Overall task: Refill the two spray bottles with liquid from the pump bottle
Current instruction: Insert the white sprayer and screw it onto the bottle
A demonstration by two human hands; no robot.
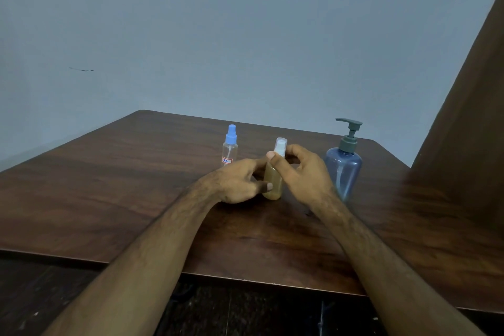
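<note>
Hands meet on the amber spray bottle, upright mid-tabletop: left hand grips its body, right hand pinches the white cap directly above. Pump bottle stands just right; blue-capped bottle behind left.

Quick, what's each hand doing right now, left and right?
Left hand: holds the body of the amber spray bottle.
Right hand: fingers curled round that bottle's white spray top.
</note>
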